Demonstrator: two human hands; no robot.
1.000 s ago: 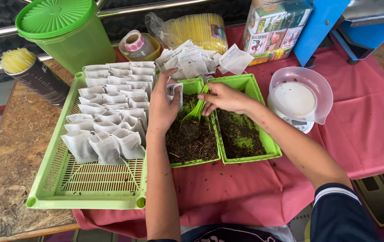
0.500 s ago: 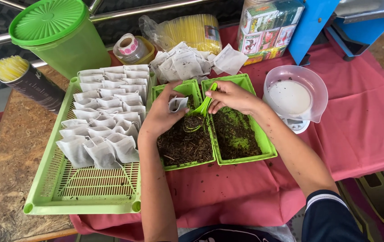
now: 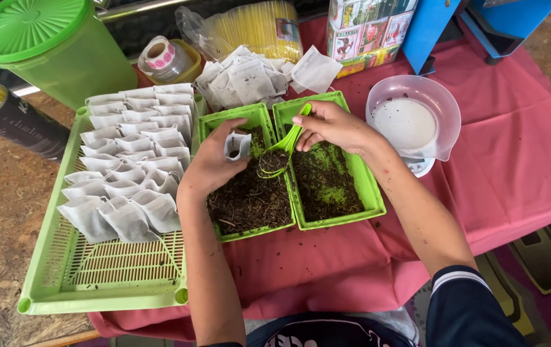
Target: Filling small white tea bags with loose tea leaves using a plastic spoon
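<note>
The sachet point(image 3: 237, 146), small, white and open at the top, is pinched upright in the left hand point(image 3: 214, 164) above the left tub point(image 3: 211, 125), which holds dark loose dried material. The right hand point(image 3: 333, 125) grips a green scoop point(image 3: 278, 154) by its handle; the bowl of the scoop carries some of the material and sits just beside the sachet, over the inner edge of the same tub. The right tub point(image 3: 372, 193) touches the first and holds a thinner layer. To the left, a green slatted tray point(image 3: 95, 289) carries rows of filled sachets point(image 3: 127, 154). Behind the tubs lies a pile of flat sachets point(image 3: 243, 80). A clear bowl point(image 3: 445, 109) stands to the right on the pink cloth point(image 3: 519, 167).
</note>
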